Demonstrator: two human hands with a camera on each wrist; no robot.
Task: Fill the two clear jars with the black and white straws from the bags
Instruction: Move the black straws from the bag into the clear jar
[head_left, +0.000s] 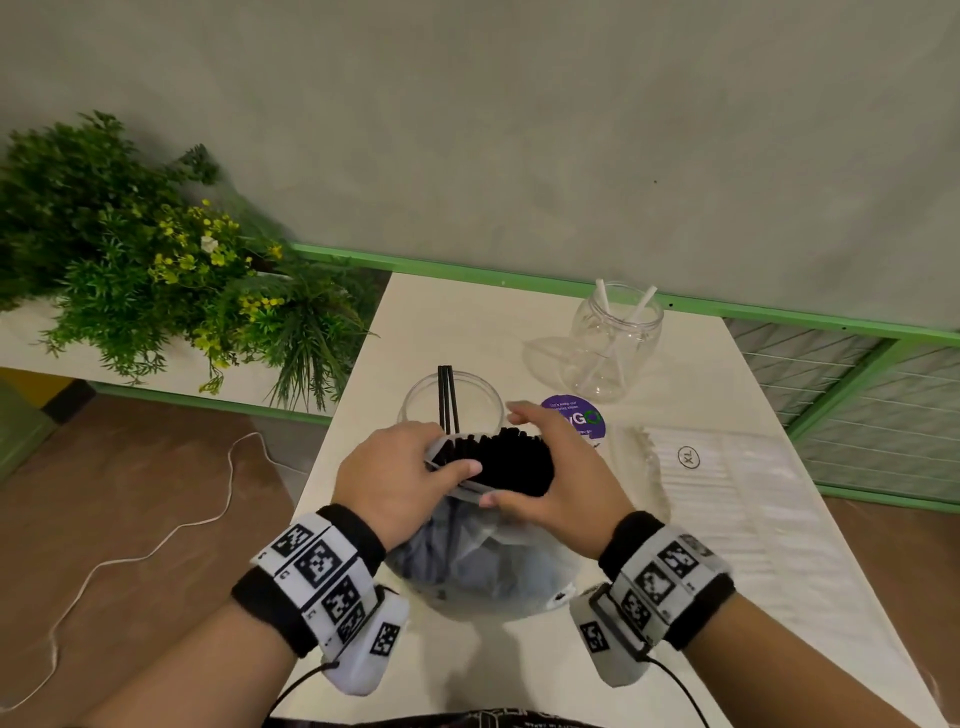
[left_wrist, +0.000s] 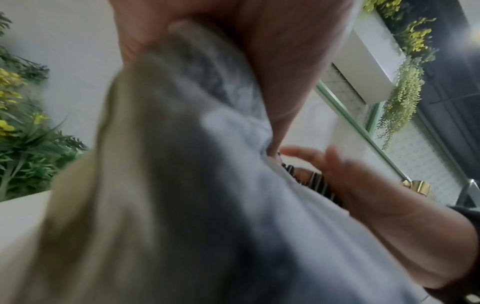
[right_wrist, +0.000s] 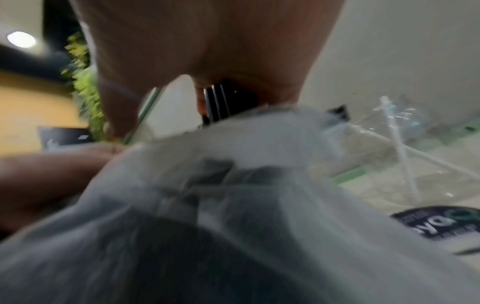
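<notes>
Your left hand (head_left: 400, 467) pinches the rim of the plastic bag (head_left: 483, 566) at its mouth, thumb pressed onto the film, while your right hand (head_left: 550, 467) curls round the far side of the black straws (head_left: 511, 460) bunched in that opening, thumb under the bag's edge. The bag hangs between your wrists, just above the desk (head_left: 467, 322). Judge the straws as very light, stiff and smooth: a bundle like this will likely splay or slide lengthwise if you squeeze only the tips, so take it round the middle of the bunch, not the ends. The film is soft and slippery and will probably crumple rather than hold its shape. Straight beyond your hands stands the near jar (head_left: 451, 402), with two black straws leaning in it; farther off to your right is the second jar (head_left: 615, 340), holding two white straws (head_left: 623, 325). The bag of white straws (head_left: 727, 467) lies flat beside your right hand. Your hands hide the near jar's lower half, both wrist views are blurred by film pressed close, and how many straws remain below the bunch cannot be told.
</notes>
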